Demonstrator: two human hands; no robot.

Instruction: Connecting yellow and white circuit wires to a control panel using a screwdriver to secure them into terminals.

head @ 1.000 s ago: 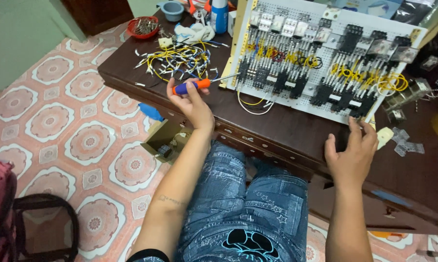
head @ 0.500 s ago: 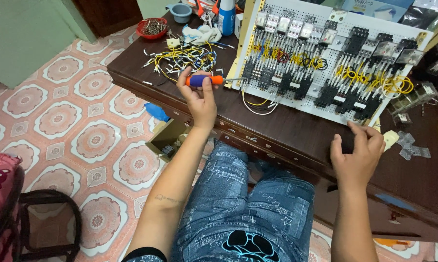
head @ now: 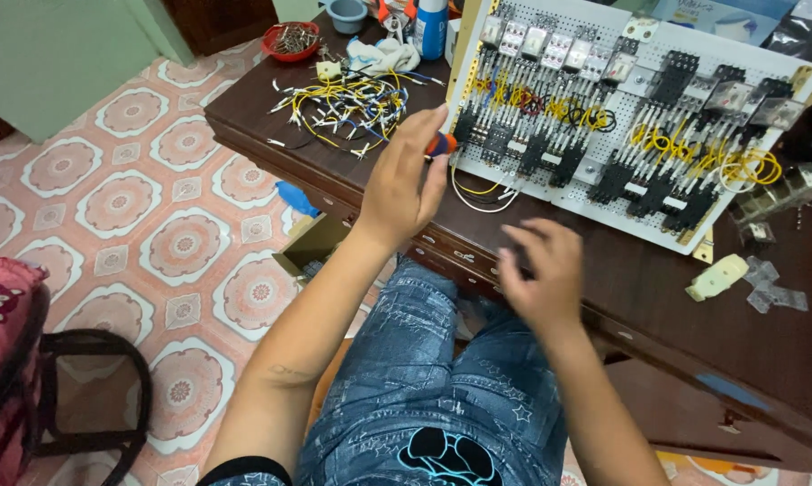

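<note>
My left hand [head: 404, 180] raised over the dark wood counter [head: 604, 297], grip closed round an orange-and-blue screwdriver [head: 439, 143], tip end near the lower-left corner of the white perforated wiring board [head: 640, 99] w/ black relay sockets & yellow wires. My right hand [head: 543, 279] hovers blurred by the counter's front edge, fingers loosely spread, holding nothing. Loose wire bundle [head: 352, 103] lies left of the board.

r hand [head: 543, 274] lifted off table edge, moved left toward l hand [head: 404, 184]; blurred.
</note>
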